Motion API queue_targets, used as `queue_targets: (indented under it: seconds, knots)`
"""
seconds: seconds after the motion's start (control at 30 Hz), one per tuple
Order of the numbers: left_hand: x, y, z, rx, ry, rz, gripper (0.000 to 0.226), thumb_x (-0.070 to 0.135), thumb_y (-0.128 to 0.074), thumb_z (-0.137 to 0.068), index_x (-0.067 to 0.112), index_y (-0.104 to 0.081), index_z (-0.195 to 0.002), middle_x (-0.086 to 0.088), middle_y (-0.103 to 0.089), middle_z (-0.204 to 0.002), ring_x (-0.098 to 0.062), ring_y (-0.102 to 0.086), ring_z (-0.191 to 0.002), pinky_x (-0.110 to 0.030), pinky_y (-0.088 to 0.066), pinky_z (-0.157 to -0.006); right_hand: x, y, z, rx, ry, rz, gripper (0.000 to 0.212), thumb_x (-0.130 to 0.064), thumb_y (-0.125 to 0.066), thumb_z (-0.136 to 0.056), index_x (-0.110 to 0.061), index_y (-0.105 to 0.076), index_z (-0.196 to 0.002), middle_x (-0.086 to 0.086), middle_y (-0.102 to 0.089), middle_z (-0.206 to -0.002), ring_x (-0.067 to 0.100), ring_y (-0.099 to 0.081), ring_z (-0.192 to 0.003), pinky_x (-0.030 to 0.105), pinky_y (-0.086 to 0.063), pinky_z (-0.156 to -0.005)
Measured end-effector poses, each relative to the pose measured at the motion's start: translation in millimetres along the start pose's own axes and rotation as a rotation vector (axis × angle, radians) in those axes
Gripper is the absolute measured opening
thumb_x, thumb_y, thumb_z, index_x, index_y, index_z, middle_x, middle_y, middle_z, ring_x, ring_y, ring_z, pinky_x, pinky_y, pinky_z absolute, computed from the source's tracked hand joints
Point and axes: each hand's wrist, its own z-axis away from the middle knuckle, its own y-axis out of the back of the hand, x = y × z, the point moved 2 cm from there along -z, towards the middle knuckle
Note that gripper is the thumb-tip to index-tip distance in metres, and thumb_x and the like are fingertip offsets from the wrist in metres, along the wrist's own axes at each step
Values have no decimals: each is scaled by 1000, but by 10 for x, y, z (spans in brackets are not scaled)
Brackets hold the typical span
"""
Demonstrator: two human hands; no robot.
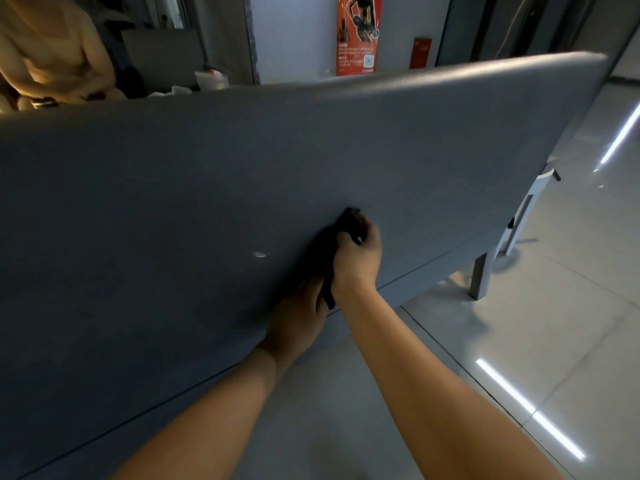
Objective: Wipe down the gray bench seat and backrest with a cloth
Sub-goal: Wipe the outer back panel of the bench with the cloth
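The gray bench backrest (242, 161) fills most of the view as one broad padded panel, seen from its rear side. A dark cloth (349, 221) is pressed against the panel low and right of its middle. My right hand (358, 258) grips the upper part of the cloth, fingers curled over it. My left hand (298, 317) sits just below and to the left, holding the cloth's hanging lower end against the panel's bottom edge. A small pale mark (259, 254) shows on the panel left of the cloth. The seat is hidden.
A gray bench leg (479, 277) stands on the glossy tiled floor (554, 306) at right, with a white frame (530, 202) behind it. Another person (52, 53) sits beyond the backrest at top left. An orange poster (358, 32) hangs on the far wall.
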Motion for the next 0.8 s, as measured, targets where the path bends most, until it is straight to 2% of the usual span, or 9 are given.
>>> queue_targets:
  seconds: [0.03,0.17,0.27,0.37,0.43,0.53,0.63,0.73,0.8]
  knots:
    - [-13,0,-10,-6,29,12,41,30,-54,-103,24,-50,-143,-3,-69,-124,-22,-69,-100,-28,-53,-72,-134,-31,29,-26,58,-11,38,-3,-55,-98,-37,-59,-115,-7,-67,-116,14,-66,-103,32,-59,-87]
    - [-59,11,60,-77,60,91,63,30,-59,-99,29,-32,-156,1,-61,-140,-19,-62,-122,-37,-55,-95,-310,-49,82,-27,250,98,35,-1,-55,-94,-35,-57,-102,-5,-64,-110,13,-63,-98,27,-55,-81]
    - [-77,0,65,-72,77,105,66,28,-57,-100,30,-27,-159,0,-61,-140,-23,-64,-119,-35,-54,-93,-61,60,9,19,292,302,36,11,-48,-88,-21,-59,-98,-2,-53,-115,20,-55,-104,26,-47,-90]
    - [-108,-9,90,-59,15,23,74,26,-59,-97,29,-20,-161,2,-52,-150,-16,-58,-128,-32,-51,-101,325,221,-40,20,179,468,39,11,-48,-90,-14,-64,-115,0,-49,-124,26,-52,-117,25,-41,-99]
    - [-159,-15,91,-81,-18,70,80,22,-61,-95,34,-18,-160,5,-46,-156,-14,-53,-134,-35,-50,-105,524,303,-26,-5,81,476,42,3,-51,-95,-14,-57,-132,5,-47,-134,26,-50,-123,33,-42,-109]
    - [-148,-43,103,-40,-36,35,77,24,-63,-91,31,-27,-158,4,-47,-155,-14,-53,-134,-36,-50,-106,597,295,-4,-52,-27,392,49,-7,-58,-95,-20,-48,-142,4,-46,-138,23,-51,-120,40,-46,-109]
    - [-100,-88,124,93,-114,-109,65,29,-63,-90,15,-45,-150,-2,-53,-148,-22,-62,-125,-35,-50,-101,465,222,23,-69,-20,331,54,-4,-55,-95,-28,-48,-143,4,-53,-139,25,-55,-121,46,-51,-105]
    - [-112,-101,115,19,18,1,62,27,-69,-92,16,-48,-149,-8,-56,-147,-28,-58,-129,-40,-50,-104,187,133,99,-96,107,274,50,-7,-56,-98,-30,-51,-142,-3,-58,-137,19,-58,-122,41,-52,-104]
    - [-108,-111,122,-19,66,70,48,31,-66,-94,21,-54,-140,-2,-65,-134,-25,-64,-119,-35,-54,-92,38,81,103,-110,214,244,46,-11,-60,-98,-29,-54,-141,-5,-60,-136,13,-58,-121,33,-50,-104]
